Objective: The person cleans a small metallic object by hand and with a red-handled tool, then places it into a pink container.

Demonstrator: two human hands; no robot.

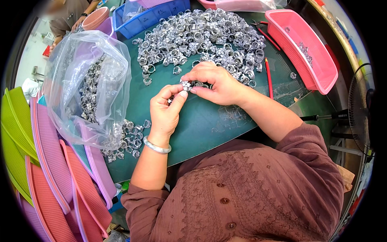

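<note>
A silver ring with a sparkling flower-shaped head (186, 86) is pinched between the fingertips of both hands, just above the green table. My left hand (167, 105), with a pale bangle on its wrist, grips it with thumb and forefinger. From the other side, my right hand (219, 84) closes thumb and fingers on it. More silver shows under the right fingers; whether that hand holds it I cannot tell. Beyond both hands spreads a large heap of similar silver rings (197, 36). A smaller cluster of rings (131, 137) lies left of my left forearm.
A clear plastic bag (115, 86) of rings stands at the left, beside stacked coloured baskets (50, 157). Red-handled pliers (271, 37) and a red-handled tool (269, 80) lie right of the heap, near a pink basket (300, 50). A blue bin (151, 18) stands behind; a fan (360, 109) is far right.
</note>
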